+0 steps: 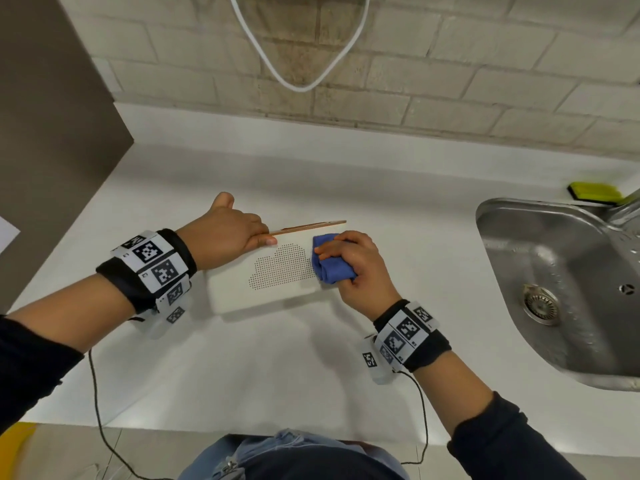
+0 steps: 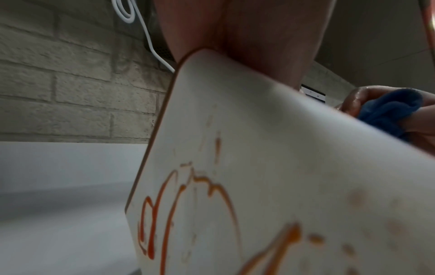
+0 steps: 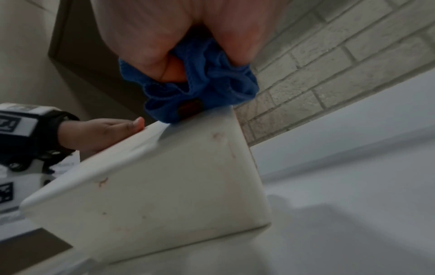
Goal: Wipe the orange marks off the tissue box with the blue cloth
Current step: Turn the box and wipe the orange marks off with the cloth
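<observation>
A white tissue box (image 1: 270,296) with a dotted cloud pattern lies on the white counter, a thin wooden edge (image 1: 308,226) along its far side. My left hand (image 1: 242,237) rests flat on the box's far left corner, fingers straight, thumb raised. My right hand (image 1: 360,265) grips the bunched blue cloth (image 1: 330,268) and presses it on the box's top at the right end. In the left wrist view, orange marks (image 2: 164,214) streak the box's left end face (image 2: 259,148). In the right wrist view, the cloth (image 3: 212,83) touches the top corner and faint reddish specks (image 3: 103,181) show on the near side.
A steel sink (image 1: 502,209) is set into the counter at the right, with a green sponge (image 1: 594,192) behind it. A white cable (image 1: 298,86) loops down the brick wall. A brown cabinet panel (image 1: 52,133) stands at the left. Thin black wires hang from both wristbands.
</observation>
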